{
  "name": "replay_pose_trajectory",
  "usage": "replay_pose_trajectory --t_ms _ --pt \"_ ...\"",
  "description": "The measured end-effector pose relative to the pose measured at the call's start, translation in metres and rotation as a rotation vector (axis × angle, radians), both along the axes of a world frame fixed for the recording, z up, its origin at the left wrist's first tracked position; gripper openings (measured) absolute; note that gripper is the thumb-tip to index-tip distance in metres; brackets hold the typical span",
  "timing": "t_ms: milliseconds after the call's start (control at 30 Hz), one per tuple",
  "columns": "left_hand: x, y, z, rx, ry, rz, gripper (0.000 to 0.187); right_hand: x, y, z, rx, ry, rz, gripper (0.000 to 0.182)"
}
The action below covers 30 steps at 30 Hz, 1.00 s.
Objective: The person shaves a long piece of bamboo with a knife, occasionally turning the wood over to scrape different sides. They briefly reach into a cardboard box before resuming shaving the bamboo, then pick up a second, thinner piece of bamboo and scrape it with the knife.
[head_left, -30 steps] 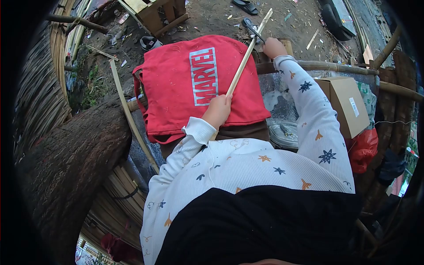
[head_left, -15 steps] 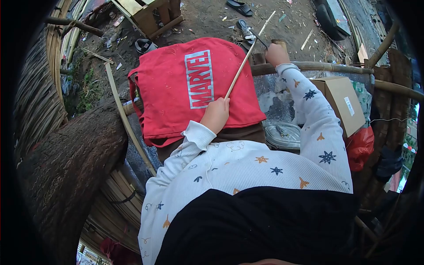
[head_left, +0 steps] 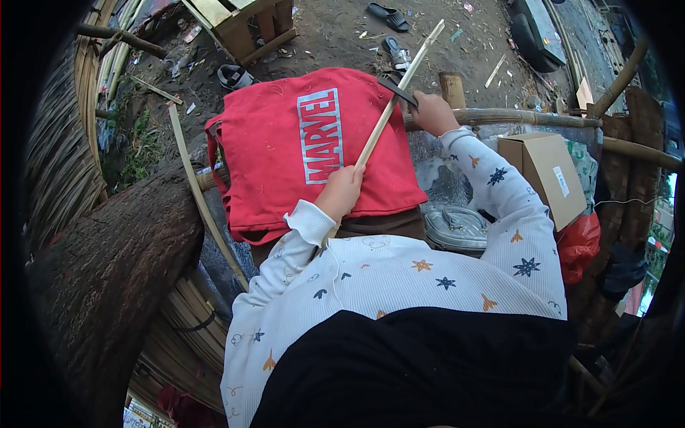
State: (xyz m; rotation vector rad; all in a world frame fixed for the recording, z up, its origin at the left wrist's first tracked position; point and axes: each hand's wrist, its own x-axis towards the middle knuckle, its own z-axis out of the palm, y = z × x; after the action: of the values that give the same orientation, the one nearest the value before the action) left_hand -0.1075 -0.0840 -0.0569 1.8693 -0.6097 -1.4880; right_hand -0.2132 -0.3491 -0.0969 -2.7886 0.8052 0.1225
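My left hand is closed around the lower part of a thin pale bamboo strip, which slants up and away to the right. My right hand grips a dark-bladed knife. The blade lies across the strip, above its middle. Spread over my lap, under both tools, is a red cloth bag with a MARVEL print and some fine shavings on it. The knife's handle is mostly hidden in my fingers.
A bamboo rail runs in front of me. At right are a cardboard box, a red plastic bag and a silver pouch. A thick trunk stands at left. Sandals and a wooden crate are on the ground.
My right hand has moved left and nearer to me, bringing the knife blade across the strip. My left hand has shifted slightly toward me, and the strip's broader face now shows.
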Motion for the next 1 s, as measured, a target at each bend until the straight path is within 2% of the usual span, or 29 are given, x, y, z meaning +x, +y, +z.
replay_pose_trajectory --t_ms 100,167,233,267,367,500,600,867,1000 --pt "0.009 -0.003 0.010 0.132 0.427 0.130 0.036 -0.006 0.024 0.009 0.088 -0.067 0.172 0.022" --pt "0.018 -0.002 0.007 0.124 0.692 0.182 0.035 -0.001 0.017 0.003 0.043 -0.040 0.010 0.022" --pt "0.021 -0.001 0.007 0.091 0.793 0.205 0.036 0.009 0.001 -0.009 -0.015 0.062 -0.234 0.022" --pt "0.021 0.000 0.007 0.077 0.844 0.215 0.036 0.014 0.000 -0.005 0.040 0.085 -0.320 0.027" --pt "0.024 0.003 -0.005 0.050 0.968 0.201 0.037 0.017 0.011 0.006 0.140 0.126 -0.205 0.031" --pt "0.022 0.004 -0.004 -0.012 0.961 0.207 0.037 0.010 0.080 0.050 0.172 0.173 0.082 0.026" --pt "0.025 0.006 -0.004 -0.019 1.007 0.218 0.038 0.001 0.121 0.070 0.207 0.187 0.122 0.023" --pt "0.026 0.008 -0.014 -0.069 1.080 0.198 0.037 -0.004 0.128 0.057 0.056 0.149 0.094 0.017" --pt "0.024 0.010 -0.015 -0.078 1.034 0.199 0.035 0.003 0.089 0.039 -0.038 0.117 0.040 0.017"
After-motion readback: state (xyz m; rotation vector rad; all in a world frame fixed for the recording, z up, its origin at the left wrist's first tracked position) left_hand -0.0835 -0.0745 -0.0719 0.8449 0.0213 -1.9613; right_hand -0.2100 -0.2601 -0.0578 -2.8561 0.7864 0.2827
